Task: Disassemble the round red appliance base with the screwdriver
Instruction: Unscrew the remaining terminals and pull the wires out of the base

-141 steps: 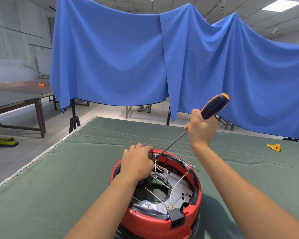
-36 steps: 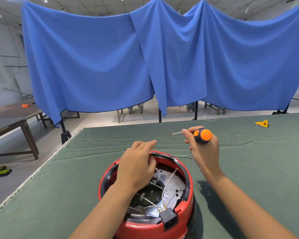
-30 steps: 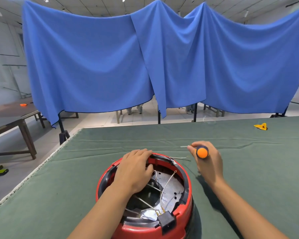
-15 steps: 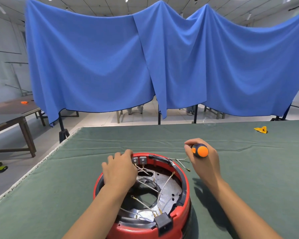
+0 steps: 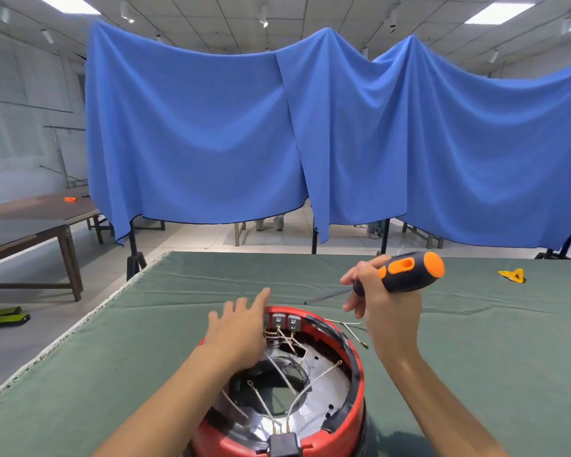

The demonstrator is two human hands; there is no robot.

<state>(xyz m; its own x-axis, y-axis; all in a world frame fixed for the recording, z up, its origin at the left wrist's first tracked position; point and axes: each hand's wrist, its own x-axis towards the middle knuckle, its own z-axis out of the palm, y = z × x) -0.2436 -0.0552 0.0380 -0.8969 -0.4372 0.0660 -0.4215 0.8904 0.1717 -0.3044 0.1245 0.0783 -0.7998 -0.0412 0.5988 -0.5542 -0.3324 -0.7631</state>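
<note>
My right hand [image 5: 384, 311] grips the ribbed black-and-orange screwdriver [image 5: 406, 272]; my left hand [image 5: 241, 328], fingers straight, rests over the round red plastic appliance base [image 5: 355, 387].

A round red appliance base [image 5: 353, 394] of smooth, glossy plastic sits on a desk covered in matt green felt-like cloth [image 5: 475, 351], lightly creased, with a rough pale frayed edge. Inside the base, a shiny silver metal plate [image 5: 323, 390] reflects light, crossed by thin white cloth-sheathed wires [image 5: 314, 379] with brass-coloured metal ends. A matt black plastic connector block [image 5: 284, 444] sits on the near rim. The right hand [image 5: 383, 305] holds a screwdriver [image 5: 406, 272] with a smooth black and orange plastic handle and a dull grey metal shaft. Behind, a soft matt blue cloth curtain [image 5: 211, 136] hangs in folds beside a dark, smooth wooden table [image 5: 30, 222].
</note>
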